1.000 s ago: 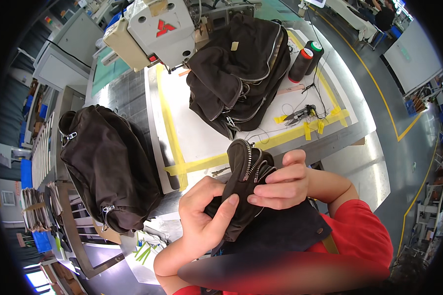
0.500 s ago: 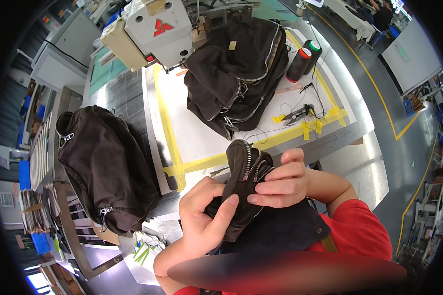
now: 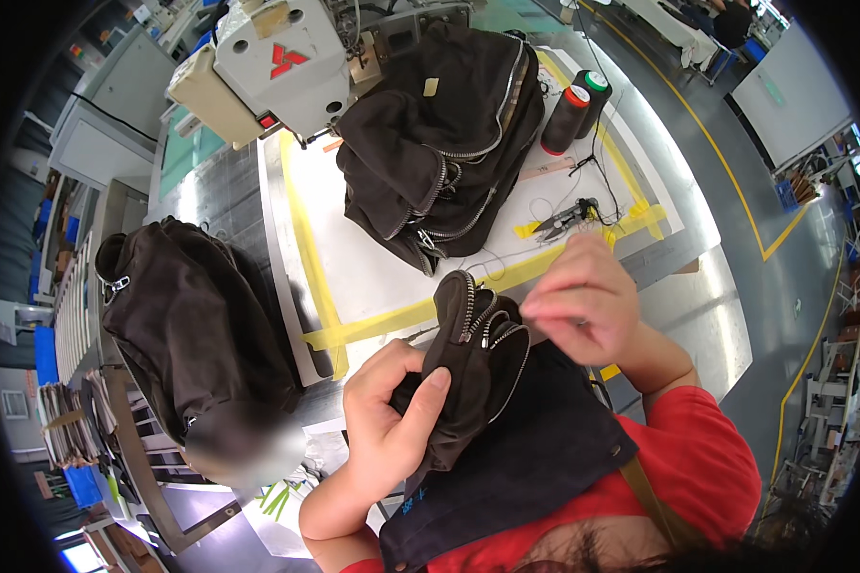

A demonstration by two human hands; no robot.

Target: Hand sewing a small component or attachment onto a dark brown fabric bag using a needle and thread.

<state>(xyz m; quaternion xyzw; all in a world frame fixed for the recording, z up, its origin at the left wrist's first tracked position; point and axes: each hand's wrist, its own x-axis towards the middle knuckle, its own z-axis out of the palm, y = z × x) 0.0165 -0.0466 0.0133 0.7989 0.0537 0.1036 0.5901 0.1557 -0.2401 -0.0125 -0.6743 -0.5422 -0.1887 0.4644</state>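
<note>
My left hand [image 3: 392, 406] grips a small dark brown zippered pouch [image 3: 463, 382], thumb across its front and fingers behind. Metal zipper teeth curve over the pouch's top and down its right side. Just right of it, apart from the fabric, my right hand [image 3: 588, 301] is raised with fingertips pinched together; whatever they hold, if anything, is too small to make out. Beyond the pouch, a dark backpack [image 3: 430, 124] with open metal zippers lies on the white work surface [image 3: 306, 277]. Black-handled snips [image 3: 566, 222] and loose threads lie just past my right hand.
A sewing machine [image 3: 287, 62] stands at the back left. Two dark thread cones, one red-topped [image 3: 566, 119] and one green-topped [image 3: 592, 103], stand at the back right. Another dark bag [image 3: 191, 325] hangs over the table's left side. Yellow tape [image 3: 382, 327] borders the white surface.
My right hand has let go of the pouch and moved up and right, its fingers drawing into a pinch. The left hand keeps its hold. The whole view has shifted slightly.
</note>
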